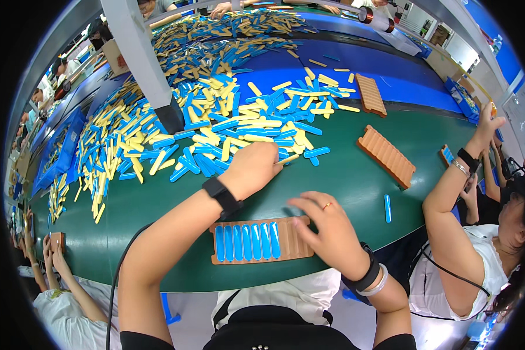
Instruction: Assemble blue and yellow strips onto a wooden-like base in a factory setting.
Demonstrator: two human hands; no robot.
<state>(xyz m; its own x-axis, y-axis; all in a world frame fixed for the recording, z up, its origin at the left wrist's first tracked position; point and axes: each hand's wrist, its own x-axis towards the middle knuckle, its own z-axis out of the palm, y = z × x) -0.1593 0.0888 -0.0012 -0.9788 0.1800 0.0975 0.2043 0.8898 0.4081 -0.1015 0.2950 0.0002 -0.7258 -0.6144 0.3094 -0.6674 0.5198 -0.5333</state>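
My left hand (252, 169) is closed at the near edge of a heap of blue and yellow strips (256, 123), flat with rounded ends. Its fingers pinch one yellow strip (289, 158), which points to the right. In front of my body lies a brown slotted tray (294, 236). Several blue strips (247, 242) stand side by side in the slots of its left and middle part, while bare slots show toward its right end. Over that right end hovers my right hand (332, 233), fingers spread and holding nothing; its fingertips are slightly blurred.
Two more brown slotted trays (386, 156) (370, 95) lie to the right of the heap. A single blue strip (388, 208) rests on the green table (175, 239) at the right. A grey post (140, 58) rises through the heap. Co-workers sit on both sides.
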